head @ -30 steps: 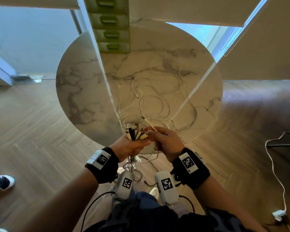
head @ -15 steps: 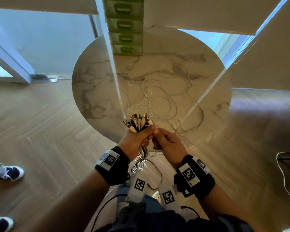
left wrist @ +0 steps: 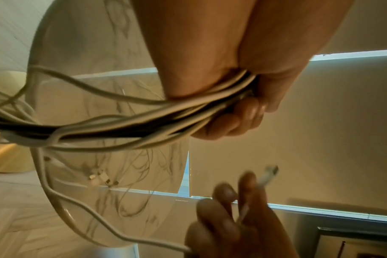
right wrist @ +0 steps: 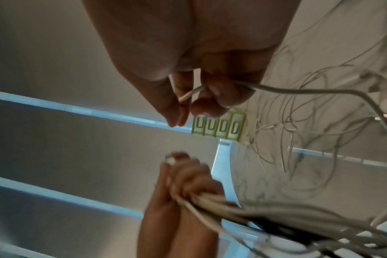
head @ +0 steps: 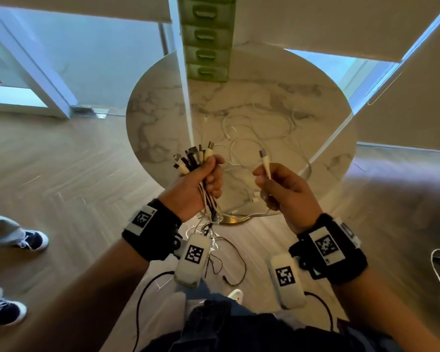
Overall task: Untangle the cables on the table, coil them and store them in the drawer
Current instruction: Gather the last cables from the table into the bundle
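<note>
Above the bench's near edge, the left hand point(head: 201, 184) fists a cable bundle point(head: 193, 158); the right hand point(head: 287, 191) pinches one white cable point(head: 266, 163), whose trailing loops could snag the bundle.

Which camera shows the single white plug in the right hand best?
The head view: the white plug stands clear above the right hand. The left wrist view shows it blurred; the right wrist view shows only its cable.

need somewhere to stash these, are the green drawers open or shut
Shut. All four fronts of the green drawers sit flush in one stack at the table's far edge; none is pulled out.
</note>
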`<state>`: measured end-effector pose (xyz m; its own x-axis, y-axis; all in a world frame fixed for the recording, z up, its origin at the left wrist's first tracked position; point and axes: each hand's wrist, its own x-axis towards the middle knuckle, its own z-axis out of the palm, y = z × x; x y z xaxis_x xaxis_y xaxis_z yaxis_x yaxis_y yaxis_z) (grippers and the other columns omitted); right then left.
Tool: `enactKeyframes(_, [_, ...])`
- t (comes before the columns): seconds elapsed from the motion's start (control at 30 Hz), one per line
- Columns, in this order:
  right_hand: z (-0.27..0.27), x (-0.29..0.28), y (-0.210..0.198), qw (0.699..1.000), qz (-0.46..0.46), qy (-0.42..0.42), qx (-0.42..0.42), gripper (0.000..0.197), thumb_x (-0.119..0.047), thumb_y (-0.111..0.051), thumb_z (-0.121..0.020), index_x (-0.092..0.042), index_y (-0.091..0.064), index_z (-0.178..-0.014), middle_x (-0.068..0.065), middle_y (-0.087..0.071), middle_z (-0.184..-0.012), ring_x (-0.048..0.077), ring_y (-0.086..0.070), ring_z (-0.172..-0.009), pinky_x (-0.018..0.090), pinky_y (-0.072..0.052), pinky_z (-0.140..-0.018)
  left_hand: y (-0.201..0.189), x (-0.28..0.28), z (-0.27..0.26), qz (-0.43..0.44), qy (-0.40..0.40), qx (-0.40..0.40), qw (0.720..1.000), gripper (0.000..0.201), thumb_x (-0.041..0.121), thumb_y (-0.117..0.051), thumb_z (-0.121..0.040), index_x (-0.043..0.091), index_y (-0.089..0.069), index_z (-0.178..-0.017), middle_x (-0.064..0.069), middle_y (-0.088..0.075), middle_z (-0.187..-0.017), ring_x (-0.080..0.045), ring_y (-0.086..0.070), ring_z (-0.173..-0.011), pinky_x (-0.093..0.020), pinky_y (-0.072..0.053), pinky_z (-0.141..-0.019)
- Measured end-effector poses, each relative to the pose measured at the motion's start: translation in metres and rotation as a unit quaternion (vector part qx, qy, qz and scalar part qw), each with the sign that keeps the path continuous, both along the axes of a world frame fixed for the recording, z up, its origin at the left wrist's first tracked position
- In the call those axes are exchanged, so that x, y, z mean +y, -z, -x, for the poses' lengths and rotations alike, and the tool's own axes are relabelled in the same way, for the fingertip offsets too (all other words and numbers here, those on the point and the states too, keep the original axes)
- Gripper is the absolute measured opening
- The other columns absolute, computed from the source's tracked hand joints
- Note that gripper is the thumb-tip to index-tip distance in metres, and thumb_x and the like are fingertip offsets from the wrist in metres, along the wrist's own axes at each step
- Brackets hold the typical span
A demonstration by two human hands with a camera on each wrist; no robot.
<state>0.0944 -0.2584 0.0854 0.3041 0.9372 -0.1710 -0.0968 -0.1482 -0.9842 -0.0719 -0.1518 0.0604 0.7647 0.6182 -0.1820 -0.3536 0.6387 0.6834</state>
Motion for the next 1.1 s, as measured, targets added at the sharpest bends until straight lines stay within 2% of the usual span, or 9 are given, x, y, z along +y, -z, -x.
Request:
enactKeyframes(0.1, [0.016,0.004,0.001,0.993,0.009,-0.044,-0.111,0.015,-0.012,-0.055,-0.091,-0.025,-0.064,-0.09,-0.009,-0.057,-0.069,0.005,-0.052,-0.05,0.013,-0.036,-0.045,-0.006,-0.013,-0.015,-0.011,-0.019,0.009,1.0,0.016,0.026,-0.044,-0.093,0.014,-0.055,-0.092,0.005,-0.044,-0.06,-0.007,-0.045,-0.055,-0.023,-0.044,-0.062])
enactKeyframes(0.2, [0.007,-0.004,-0.003,0.989,-0.005,-0.013,-0.146,0.02,-0.018,-0.05,-0.094,-0.033,-0.063,-0.095,-0.008,-0.059,-0.072,0.006,-0.053,-0.055,0.015,-0.04,-0.053,-0.003,-0.015,-0.011,-0.079,-0.065,0.101,0.99,0.02,0.031,-0.04,-0.096,0.017,-0.055,-0.093,0.007,-0.041,-0.057,-0.007,-0.042,-0.054,-0.029,-0.049,-0.071])
enactKeyframes(0.33, [-0.044,-0.025,-0.013,0.965,0.002,0.094,-0.247,0.021,-0.024,-0.049,-0.095,-0.038,-0.063,-0.1,-0.009,-0.054,-0.064,-0.002,-0.048,-0.055,0.012,-0.041,-0.057,0.007,-0.01,0.019,-0.066,-0.1,0.16,0.98,0.021,0.035,-0.044,-0.091,0.016,-0.052,-0.088,0.01,-0.029,-0.047,-0.004,-0.025,-0.04,-0.017,-0.028,-0.041])
enactKeyframes(0.43, [-0.077,-0.041,-0.01,0.938,0.037,0.123,-0.323,0.022,-0.026,-0.048,-0.094,-0.027,-0.064,-0.11,-0.01,-0.054,-0.066,-0.005,-0.052,-0.057,0.004,-0.038,-0.055,0.015,-0.006,0.048,-0.038,-0.128,0.203,0.97,0.018,0.027,-0.043,-0.092,0.014,-0.052,-0.082,0.01,-0.028,-0.043,-0.002,-0.022,-0.033,-0.012,-0.015,-0.036])
enactKeyframes(0.57, [-0.073,-0.039,0.012,0.95,0.085,0.076,-0.289,0.022,-0.027,-0.048,-0.094,-0.024,-0.063,-0.109,-0.012,-0.052,-0.064,0.007,-0.048,-0.06,0.019,-0.038,-0.06,0.021,-0.016,0.057,-0.035,-0.116,0.208,0.971,0.021,0.024,-0.05,-0.089,0.013,-0.054,-0.072,0.009,-0.027,-0.041,-0.003,-0.021,-0.032,-0.013,-0.015,-0.037])
enactKeyframes(0.7, [-0.039,-0.025,0.035,0.959,0.112,-0.016,-0.259,0.021,-0.022,-0.051,-0.094,-0.024,-0.063,-0.111,-0.011,-0.058,-0.077,-0.002,-0.05,-0.068,0.009,-0.038,-0.065,0.018,-0.032,0.038,-0.024,-0.077,0.184,0.98,0.028,0.036,-0.061,-0.079,0.015,-0.055,-0.062,0.009,-0.026,-0.04,-0.003,-0.021,-0.031,-0.013,-0.015,-0.036])
enactKeyframes(0.87, [-0.019,-0.029,0.066,0.938,0.155,-0.15,-0.27,0.025,-0.016,-0.054,-0.091,-0.026,-0.064,-0.111,-0.006,-0.064,-0.097,0.007,-0.058,-0.089,0.006,-0.037,-0.073,0.016,-0.031,0.032,-0.022,-0.066,0.189,0.979,0.04,0.04,-0.059,-0.087,0.018,-0.053,-0.055,0.009,-0.026,-0.04,-0.003,-0.02,-0.033,-0.017,-0.012,-0.038])
enactKeyframes(1.0, [-0.034,-0.052,0.088,0.926,0.249,-0.134,-0.249,0.018,-0.016,-0.048,-0.094,-0.026,-0.06,-0.104,-0.003,-0.06,-0.079,0.014,-0.057,-0.073,0.016,-0.043,-0.064,0.015,-0.02,0.052,-0.01,-0.065,0.153,0.986,0.043,0.049,-0.083,-0.059,0.019,-0.053,-0.058,0.008,-0.031,-0.043,-0.003,-0.024,-0.033,-0.014,-0.018,-0.035])
enactKeyframes(1.1, [-0.041,-0.064,0.096,0.91,0.286,-0.141,-0.265,0.015,-0.017,-0.047,-0.094,-0.027,-0.058,-0.099,-0.004,-0.061,-0.075,0.015,-0.057,-0.072,0.027,-0.048,-0.07,0.014,-0.018,0.058,-0.02,-0.051,0.135,0.989,0.037,0.045,-0.078,-0.067,0.019,-0.053,-0.06,0.008,-0.031,-0.044,-0.004,-0.025,-0.034,-0.014,-0.02,-0.036])
